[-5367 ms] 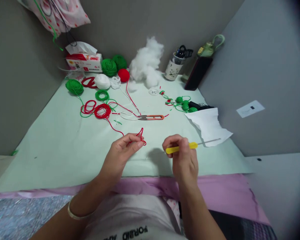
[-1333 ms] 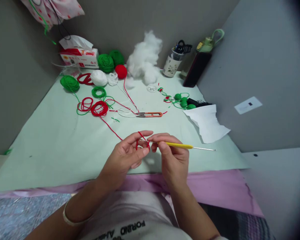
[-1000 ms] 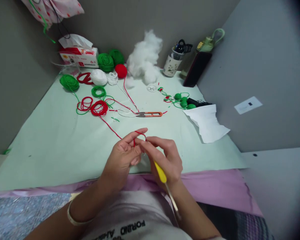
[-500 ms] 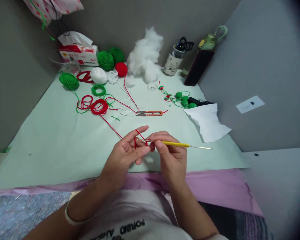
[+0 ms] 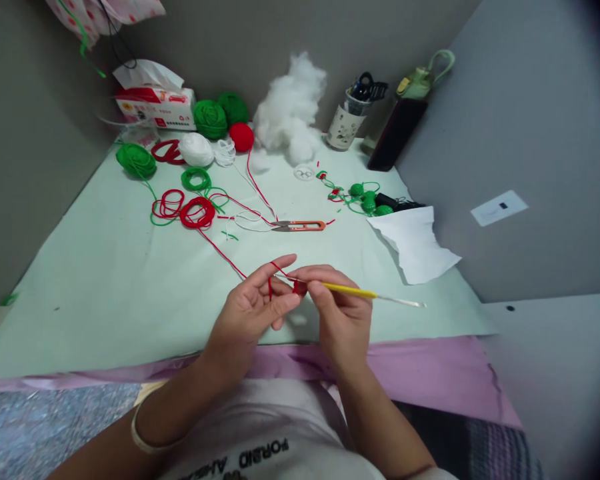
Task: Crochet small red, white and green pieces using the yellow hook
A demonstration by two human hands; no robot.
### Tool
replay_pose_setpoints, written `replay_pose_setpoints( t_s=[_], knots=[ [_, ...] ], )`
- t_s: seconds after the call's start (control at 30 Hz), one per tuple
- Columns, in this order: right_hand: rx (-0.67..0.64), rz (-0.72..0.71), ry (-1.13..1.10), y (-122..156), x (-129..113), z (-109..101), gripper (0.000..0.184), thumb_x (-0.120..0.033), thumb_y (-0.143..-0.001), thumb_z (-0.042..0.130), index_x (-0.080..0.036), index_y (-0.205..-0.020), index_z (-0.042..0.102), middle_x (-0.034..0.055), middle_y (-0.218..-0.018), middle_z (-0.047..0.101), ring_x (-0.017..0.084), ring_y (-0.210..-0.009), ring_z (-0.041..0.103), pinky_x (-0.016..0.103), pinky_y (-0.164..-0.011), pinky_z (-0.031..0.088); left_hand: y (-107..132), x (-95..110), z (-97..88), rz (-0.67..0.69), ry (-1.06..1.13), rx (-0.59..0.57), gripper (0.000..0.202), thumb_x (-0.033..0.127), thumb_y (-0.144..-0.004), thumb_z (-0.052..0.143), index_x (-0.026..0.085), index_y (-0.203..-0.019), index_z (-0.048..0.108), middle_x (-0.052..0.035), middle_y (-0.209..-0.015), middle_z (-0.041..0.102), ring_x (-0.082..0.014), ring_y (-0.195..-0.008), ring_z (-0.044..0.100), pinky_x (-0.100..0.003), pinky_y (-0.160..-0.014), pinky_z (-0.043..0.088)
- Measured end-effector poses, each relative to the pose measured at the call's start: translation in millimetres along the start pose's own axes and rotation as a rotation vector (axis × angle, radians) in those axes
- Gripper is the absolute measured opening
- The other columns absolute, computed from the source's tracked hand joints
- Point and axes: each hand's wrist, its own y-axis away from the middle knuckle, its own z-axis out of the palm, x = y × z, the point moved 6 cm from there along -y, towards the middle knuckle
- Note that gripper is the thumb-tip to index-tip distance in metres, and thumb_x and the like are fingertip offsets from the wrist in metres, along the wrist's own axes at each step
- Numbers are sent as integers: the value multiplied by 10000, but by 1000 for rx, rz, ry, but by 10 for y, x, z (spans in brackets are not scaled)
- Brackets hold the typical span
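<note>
My left hand (image 5: 253, 308) pinches a loop of red yarn (image 5: 271, 282) between thumb and fingers, index finger stretched out. The strand (image 5: 220, 251) runs back across the table to a red coil (image 5: 197, 213). My right hand (image 5: 341, 312) is closed on a yellow-handled crochet hook (image 5: 354, 291). Its far metal end points right, and its near end meets the yarn loop at my left fingertips. Both hands touch over the front of the pale green table (image 5: 105, 287).
Orange thread snips (image 5: 300, 226) lie just beyond my hands. Green, white and red yarn balls (image 5: 211, 119), a tissue box (image 5: 153, 107), white stuffing (image 5: 290, 113), a pen cup (image 5: 347, 123) and a bottle (image 5: 400, 120) line the back. White paper (image 5: 414, 245) and small green crocheted pieces (image 5: 370, 202) lie at right.
A second ago the hook's handle pointed down toward my body; my right hand has turned it level, pointing right, with its near end back at the red loop. My left hand has barely moved.
</note>
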Motion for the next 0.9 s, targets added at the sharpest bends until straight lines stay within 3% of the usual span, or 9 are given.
replay_pose_setpoints(
  t_s=[0.1,0.17,0.23,0.33,0.4,0.6,0.77,0.9],
  knots=[
    [-8,145,-131,-12,137,-19,165,-366,-1008,688,-248,-993,803,35,-915,799,166,-755,715,316,-717,612,-13,-18,-15,-13,16,-9,449,284,-839,891,238,-1273,787,43,-755,635,-55,-546,438,-219,-519,340],
    [-14,154,-160,-10,143,-24,166,-366,-1009,687,-245,-993,799,33,-911,787,160,-738,701,315,-708,600,-14,-26,-26,-6,7,3,455,278,-841,888,240,-1282,779,43,-769,641,-57,-557,443,-216,-527,352],
    [-9,65,-69,-3,64,-30,133,-308,-1014,678,-256,-1001,800,35,-927,789,175,-785,712,334,-732,597,-8,-15,-43,30,-27,39,484,254,-843,882,237,-1310,759,45,-765,639,-69,-588,463,-210,-547,377],
    [-26,-180,212,31,-141,5,175,-193,-998,672,-286,-1054,810,46,-956,810,216,-895,735,390,-800,599,13,23,-62,102,-79,95,557,195,-823,877,226,-1359,727,50,-749,628,-89,-643,500,-207,-594,416],
    [-30,-240,269,45,-198,21,208,-171,-989,675,-296,-1083,813,49,-964,815,225,-916,737,403,-808,599,18,27,-55,100,-78,89,595,185,-806,882,224,-1376,719,49,-750,626,-95,-648,504,-211,-598,421],
    [1,21,-12,-19,-31,-27,140,-308,-1003,694,-263,-969,822,32,-888,774,191,-808,705,351,-717,569,-9,6,-48,30,-5,53,374,294,-842,877,237,-1207,819,27,-796,649,-83,-606,462,-227,-577,404],
    [-18,-33,-57,-17,-57,1,124,-270,-999,708,-286,-1003,830,29,-935,780,193,-881,705,352,-761,570,-34,20,-45,42,36,49,315,245,-826,887,245,-1138,839,33,-770,649,-70,-587,447,-212,-554,383],
    [15,14,-88,-18,-30,-29,122,-287,-1003,703,-269,-986,822,25,-917,757,165,-779,690,333,-713,573,-38,33,-55,27,61,36,295,227,-841,877,243,-1133,839,38,-761,625,-54,-564,438,-198,-531,362]
  ],
)
